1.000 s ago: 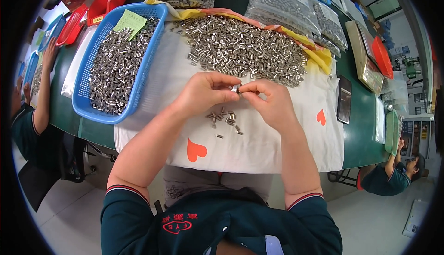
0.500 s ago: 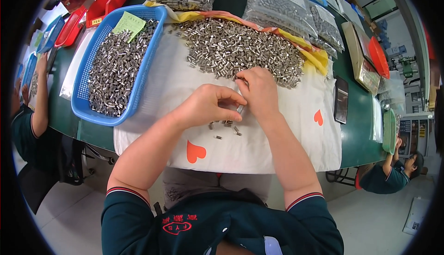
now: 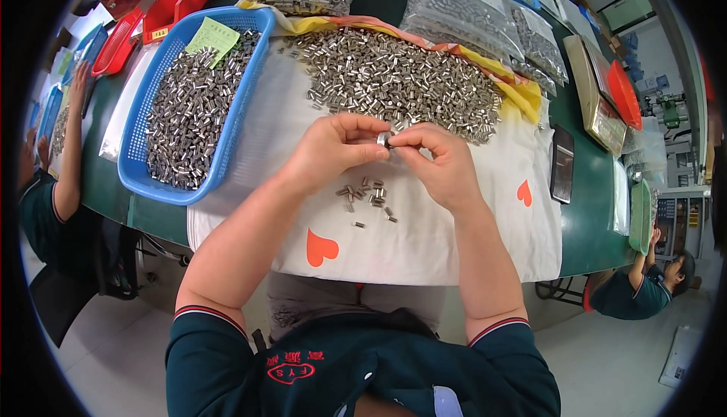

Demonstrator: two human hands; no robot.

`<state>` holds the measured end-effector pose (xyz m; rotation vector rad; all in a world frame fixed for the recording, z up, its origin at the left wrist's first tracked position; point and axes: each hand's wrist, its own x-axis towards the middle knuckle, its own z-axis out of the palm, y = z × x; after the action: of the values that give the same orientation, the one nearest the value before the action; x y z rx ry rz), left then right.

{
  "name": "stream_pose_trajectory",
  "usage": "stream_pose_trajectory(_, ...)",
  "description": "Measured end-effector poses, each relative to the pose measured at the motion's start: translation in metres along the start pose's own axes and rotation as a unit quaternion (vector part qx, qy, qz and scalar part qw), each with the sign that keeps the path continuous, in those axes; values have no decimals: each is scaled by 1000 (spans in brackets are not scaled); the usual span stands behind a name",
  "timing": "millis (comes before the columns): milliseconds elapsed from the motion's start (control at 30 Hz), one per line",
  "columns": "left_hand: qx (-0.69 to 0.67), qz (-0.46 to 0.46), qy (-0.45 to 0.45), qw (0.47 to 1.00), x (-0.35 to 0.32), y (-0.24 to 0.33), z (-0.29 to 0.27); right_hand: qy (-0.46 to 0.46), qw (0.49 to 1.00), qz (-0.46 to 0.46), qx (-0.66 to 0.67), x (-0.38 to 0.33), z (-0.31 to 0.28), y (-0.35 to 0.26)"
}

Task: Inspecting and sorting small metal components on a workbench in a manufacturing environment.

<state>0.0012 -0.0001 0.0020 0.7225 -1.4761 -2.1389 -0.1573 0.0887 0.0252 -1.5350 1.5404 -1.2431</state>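
Between its thumb and fingers my left hand point(image 3: 339, 149) pinches a short, shiny metal ring point(image 3: 383, 139). My right hand point(image 3: 445, 161) meets it from the other side, thumb and forefinger closed on a small dark-looking piece at the ring's end; its kind is too small to make out. Both hands are just in front of a wide heap of small metal sleeves point(image 3: 394, 76) on the white cloth point(image 3: 485, 220). Several loose metal sleeves point(image 3: 376, 199) lie below the hands.
A blue basket point(image 3: 130, 141) full of metal sleeves, with a green note point(image 3: 212, 38), stands at the left. Clear bags of metal parts point(image 3: 454, 8) sit behind the heap. A phone point(image 3: 561, 163) lies at the right. Co-workers' arms point(image 3: 70, 152) show at both sides.
My right hand has come back from the heap's near edge to the ring. My left hand has risen toward the heap with the ring, uncovering more loose sleeves on the cloth.
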Motion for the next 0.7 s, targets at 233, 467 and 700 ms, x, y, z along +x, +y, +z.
stream_pose_trajectory(233,35,12,-1,999,0,-3,1,40,996,22,-70,-4,7,-5)
stream_pose_trajectory(467,20,26,20,999,-1,-5,-1,85,989,-42,-116,-3,15,-2)
stream_pose_trajectory(700,49,-3,-20,999,0,-7,-1,-37,997,-13,-64,-2,-7,4)
